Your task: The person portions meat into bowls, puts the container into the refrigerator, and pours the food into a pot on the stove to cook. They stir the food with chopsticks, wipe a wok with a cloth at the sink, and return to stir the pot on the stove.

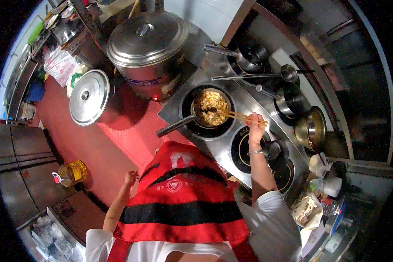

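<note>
My right hand (256,121) is closed around a pair of long wooden chopsticks (238,115). Their tips reach into a small saucepan (196,114) on the left front burner. Inside it lie chopped, pale yellow and white food pieces (213,101) with a dark clump near the middle. The pan's long handle (174,125) points toward the lower left, and no hand is on it. Low beside the red and black apron (183,212), my left hand (131,177) hangs with loosely parted fingers and holds nothing.
A large lidded steel pot (148,41) stands beyond the stove. Several pans, a ladle (289,73) and a metal bowl (311,129) line the stove's far side. A dark pan (277,154) sits below my right wrist. An oil jug (74,172) stands at left, near a lidded pot (90,97).
</note>
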The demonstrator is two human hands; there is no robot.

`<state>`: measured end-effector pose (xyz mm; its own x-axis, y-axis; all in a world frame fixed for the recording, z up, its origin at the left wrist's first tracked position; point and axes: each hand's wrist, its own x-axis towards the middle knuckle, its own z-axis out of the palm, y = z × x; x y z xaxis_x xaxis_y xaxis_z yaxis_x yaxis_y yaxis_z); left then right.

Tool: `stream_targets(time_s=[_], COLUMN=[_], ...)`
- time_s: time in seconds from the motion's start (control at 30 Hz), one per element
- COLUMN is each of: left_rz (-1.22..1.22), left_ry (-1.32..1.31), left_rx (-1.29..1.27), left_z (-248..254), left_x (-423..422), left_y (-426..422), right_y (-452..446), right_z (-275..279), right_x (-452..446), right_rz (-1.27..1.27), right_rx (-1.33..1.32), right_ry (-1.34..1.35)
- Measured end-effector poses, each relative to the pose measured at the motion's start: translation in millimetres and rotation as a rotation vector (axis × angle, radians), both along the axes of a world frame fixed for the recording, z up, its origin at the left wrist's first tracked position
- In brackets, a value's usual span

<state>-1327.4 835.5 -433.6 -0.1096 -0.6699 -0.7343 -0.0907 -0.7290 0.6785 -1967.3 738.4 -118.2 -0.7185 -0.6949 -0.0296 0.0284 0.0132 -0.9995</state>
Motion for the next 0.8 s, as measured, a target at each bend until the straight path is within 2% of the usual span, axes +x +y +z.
stream_targets(time_s=[0.1,0.2,0.3,0.37,0.4,0.47,0.5,0.6,0.63,0.67,0.7,0.73,0.8], left_rz=[0.097,0.043,-0.106,0.007,0.06,0.184,0.233,-0.188,-0.559,-0.919,-0.628,-0.496,-0.432], left_ry=[-0.068,-0.124,-0.187,0.062,0.184,0.162,0.154,-0.155,-0.354,-0.557,-0.421,-0.404,-0.498], left_rx=[0.164,0.085,0.005,-0.013,-0.027,0.006,0.026,-0.089,-0.375,-0.664,-0.442,-0.297,-0.144], left_z=[-16,10,-2,-10,-11,-9,1,53,37,22,17,20,27], left_x=[-9,-13,-12,-13,-11,-15,-19,-26,-16,-5,-5,-4,-2], left_y=[1,4,1,2,-5,-13,-18,-28,-31,-28,-23,-23,-26], right_y=[3,4,-7,-12,-11,-4,-1,21,25,34,38,41,53], right_z=[-14,-5,-28,-57,-50,-33,-34,-50,-34,-19,-2,14,41], right_x=[-11,-6,11,20,21,17,13,-20,-20,-23,-29,-38,-62], right_rz=[-0.074,-0.101,-0.128,-0.181,-0.192,-0.209,-0.257,-0.277,-0.282,-0.154,-0.173,-0.187,-0.251], right_rx=[0.059,-0.026,-0.047,-0.035,0.005,0.082,-0.043,0.041,0.022,-0.109,-0.189,-0.268,-0.404], right_ry=[0.017,-0.042,-0.183,-0.292,-0.275,-0.239,-0.26,-0.328,-0.461,-0.492,-0.529,-0.568,-0.474])
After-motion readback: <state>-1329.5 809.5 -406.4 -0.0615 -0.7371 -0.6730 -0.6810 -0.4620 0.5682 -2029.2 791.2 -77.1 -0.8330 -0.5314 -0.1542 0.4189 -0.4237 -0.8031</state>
